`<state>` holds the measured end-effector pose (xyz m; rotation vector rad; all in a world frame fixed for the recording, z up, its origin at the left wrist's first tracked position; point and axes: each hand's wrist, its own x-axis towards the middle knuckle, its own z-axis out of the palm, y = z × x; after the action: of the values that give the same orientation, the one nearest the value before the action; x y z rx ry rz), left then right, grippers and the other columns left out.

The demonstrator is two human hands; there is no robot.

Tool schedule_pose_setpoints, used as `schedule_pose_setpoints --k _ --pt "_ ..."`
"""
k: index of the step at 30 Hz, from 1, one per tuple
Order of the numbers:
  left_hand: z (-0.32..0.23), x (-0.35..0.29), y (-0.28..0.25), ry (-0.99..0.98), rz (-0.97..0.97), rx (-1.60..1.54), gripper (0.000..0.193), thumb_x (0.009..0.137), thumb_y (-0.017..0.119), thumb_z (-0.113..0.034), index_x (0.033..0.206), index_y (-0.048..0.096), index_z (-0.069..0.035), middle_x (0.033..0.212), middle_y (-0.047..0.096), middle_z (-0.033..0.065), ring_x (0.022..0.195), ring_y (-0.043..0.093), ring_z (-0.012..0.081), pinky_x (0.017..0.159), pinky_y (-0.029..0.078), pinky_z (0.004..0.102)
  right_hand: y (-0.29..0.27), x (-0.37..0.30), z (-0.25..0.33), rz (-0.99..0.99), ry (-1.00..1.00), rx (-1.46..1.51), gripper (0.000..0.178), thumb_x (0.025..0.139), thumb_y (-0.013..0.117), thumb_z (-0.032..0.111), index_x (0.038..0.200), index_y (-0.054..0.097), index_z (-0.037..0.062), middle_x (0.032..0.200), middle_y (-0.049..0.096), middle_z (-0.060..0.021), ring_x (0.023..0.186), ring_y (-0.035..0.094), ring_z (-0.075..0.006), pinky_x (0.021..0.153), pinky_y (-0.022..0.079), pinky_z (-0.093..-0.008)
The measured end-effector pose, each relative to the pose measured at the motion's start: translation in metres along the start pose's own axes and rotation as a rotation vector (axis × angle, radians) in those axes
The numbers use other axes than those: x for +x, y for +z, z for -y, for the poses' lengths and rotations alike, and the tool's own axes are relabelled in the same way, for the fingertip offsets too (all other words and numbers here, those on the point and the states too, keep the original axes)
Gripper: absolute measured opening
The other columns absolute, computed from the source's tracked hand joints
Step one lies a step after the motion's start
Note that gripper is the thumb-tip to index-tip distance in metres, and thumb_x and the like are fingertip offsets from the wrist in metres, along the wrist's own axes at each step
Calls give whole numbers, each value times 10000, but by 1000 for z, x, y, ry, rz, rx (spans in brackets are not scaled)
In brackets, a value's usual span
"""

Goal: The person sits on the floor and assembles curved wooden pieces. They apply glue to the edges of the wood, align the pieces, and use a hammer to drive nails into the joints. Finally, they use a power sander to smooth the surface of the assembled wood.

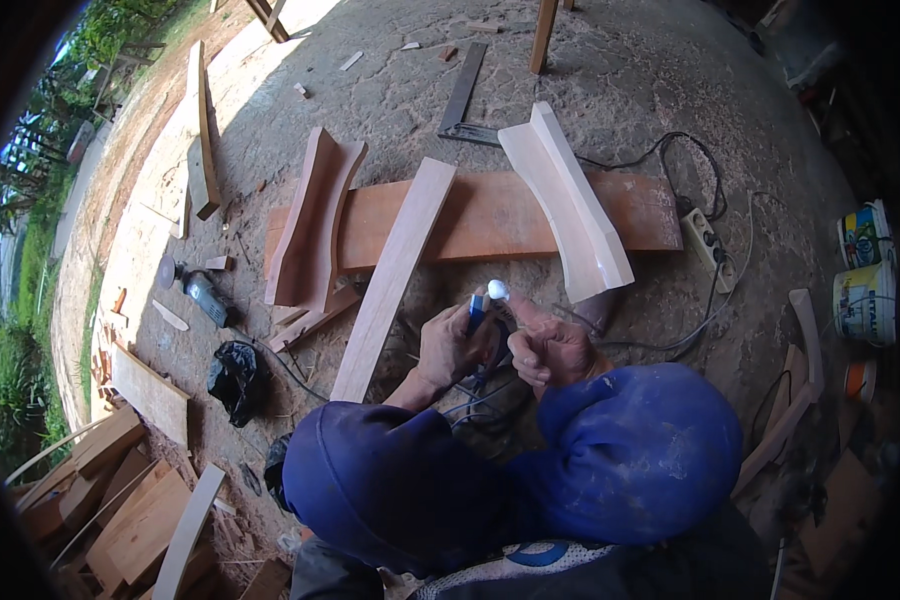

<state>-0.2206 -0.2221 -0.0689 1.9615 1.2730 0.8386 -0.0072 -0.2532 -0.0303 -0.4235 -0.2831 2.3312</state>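
Left hand point(448, 348) grips a blue object point(477, 314). Beside it, the right hand point(555, 350) extends a white-tipped finger point(520, 308), its grip unclear.

Beneath both hands, a rough grey floor point(390, 115) is littered with wood chips. Beyond the left hand point(446, 350) and right hand point(558, 348), a wide reddish plank point(495, 220) is laid crosswise; farther off, a metal square point(463, 88) is set down. Left of the left hand, a grinder point(208, 300) and black plastic bag point(238, 383) are left lying; right of the right hand, a power strip point(705, 242).
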Motion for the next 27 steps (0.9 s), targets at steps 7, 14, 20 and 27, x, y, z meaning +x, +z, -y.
schedule_pose_setpoints --k 7,14,20,27 --pt "-8 5 -10 -49 68 -18 531 910 749 -251 1383 603 -57 906 688 165 808 696 339 717 559 400 0 -2 4 -80 -139 -76 760 953 554 189 1625 202 140 798 604 -81 570 548 -148 535 467 -280" --pt "-14 -7 -2 -93 56 -189 429 896 766 -217 1236 591 -23 965 699 167 811 697 348 711 554 411 19 3 4 -286 -174 -253 646 879 614 183 1505 462 137 816 617 -80 636 575 -145 579 468 -249" --pt "3 -16 2 -7 -36 -145 235 911 745 -106 1009 538 -51 885 647 124 732 682 236 608 534 372 -12 -3 -5 -69 -49 -35 697 935 598 209 1571 325 132 879 646 -96 664 608 -163 598 502 -271" --pt "-1 -6 -1 254 -96 5 271 821 785 -31 963 558 -71 871 610 130 708 652 324 591 519 393 -15 -4 -4 -7 -51 -10 792 975 576 230 1637 152 130 913 665 -98 683 629 -157 585 514 -278"
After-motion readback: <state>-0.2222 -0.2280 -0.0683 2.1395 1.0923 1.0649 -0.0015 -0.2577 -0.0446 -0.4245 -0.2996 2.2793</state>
